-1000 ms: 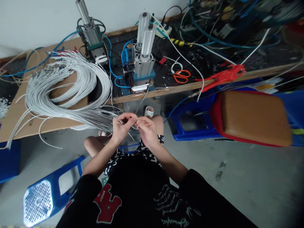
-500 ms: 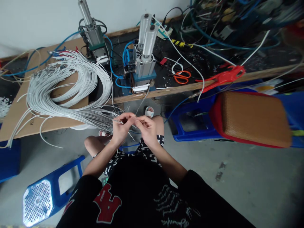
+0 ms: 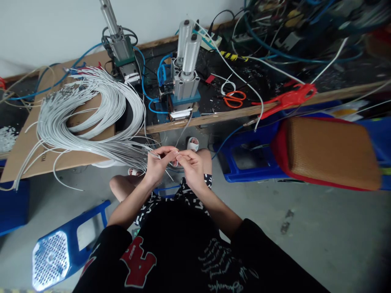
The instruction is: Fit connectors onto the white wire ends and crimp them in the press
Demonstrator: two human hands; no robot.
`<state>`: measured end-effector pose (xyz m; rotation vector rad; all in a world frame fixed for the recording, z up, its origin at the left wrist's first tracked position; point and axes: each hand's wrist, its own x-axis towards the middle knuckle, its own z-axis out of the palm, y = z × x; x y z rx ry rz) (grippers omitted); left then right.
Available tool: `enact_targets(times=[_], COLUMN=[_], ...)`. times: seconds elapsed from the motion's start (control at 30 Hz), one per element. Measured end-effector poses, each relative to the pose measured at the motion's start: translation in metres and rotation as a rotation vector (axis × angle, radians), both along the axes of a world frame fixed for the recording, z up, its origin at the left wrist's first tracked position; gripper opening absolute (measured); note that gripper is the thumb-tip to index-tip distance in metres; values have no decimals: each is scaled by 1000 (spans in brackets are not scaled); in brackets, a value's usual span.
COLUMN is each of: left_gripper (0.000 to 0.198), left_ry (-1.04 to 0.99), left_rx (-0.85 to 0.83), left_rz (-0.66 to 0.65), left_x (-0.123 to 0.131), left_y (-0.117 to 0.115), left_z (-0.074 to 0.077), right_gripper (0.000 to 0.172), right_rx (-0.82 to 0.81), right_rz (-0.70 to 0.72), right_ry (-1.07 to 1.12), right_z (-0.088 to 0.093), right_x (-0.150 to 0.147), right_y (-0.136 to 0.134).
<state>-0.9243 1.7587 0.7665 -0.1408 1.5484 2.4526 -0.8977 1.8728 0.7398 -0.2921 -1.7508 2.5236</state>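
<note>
In the head view my left hand (image 3: 156,166) and my right hand (image 3: 193,167) meet fingertip to fingertip above my lap, both pinched closed. A thin grey cable (image 3: 184,132) runs from the fingertips up toward the bench press. The cable's end is too small to make out between the fingers. Just left of my left hand lies a large bundle of white cables (image 3: 100,144), coiled on cardboard, with its loose ends reaching behind that hand.
A pneumatic press (image 3: 185,87) stands at the bench edge, another press (image 3: 120,49) behind it to the left. Orange scissors (image 3: 234,97) and a red air gun (image 3: 290,97) lie to the right. Blue stools (image 3: 73,240) and a brown cushion (image 3: 332,152) flank me.
Both hands stay together, with the fingertips shifting slightly against each other. The whole view has moved a little; the cable bundle and presses stay in place.
</note>
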Motion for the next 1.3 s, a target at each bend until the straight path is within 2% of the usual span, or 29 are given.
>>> enact_targets(times=[0.17,0.53,0.67,0.87,1.03,1.3], left_gripper=[29,26,25,24,26,27], left_ry=[5,69,53,65,154,242], left_rx=[20,-12,-21,-1,-71,-142], left_rz=[40,0,19,-21,-38,-171], left_x=[2,1,1,3,1,-3], left_y=[2,-2,-4,-5,-10,-24], left_z=[2,0,-1,-6,1,11], right_gripper=[26,28,29,30,29,25], right_rx=[-39,-184,-157,-118,-100,-75], right_rz=[-14,104,92,64,95,167], right_ry=[0,-56,-47,-37,-41,-25], right_z=[1,4,4,2,0,3], right_x=[0,-2,-2,-2,0,1], right_y=[-2,3,3,0,1,5])
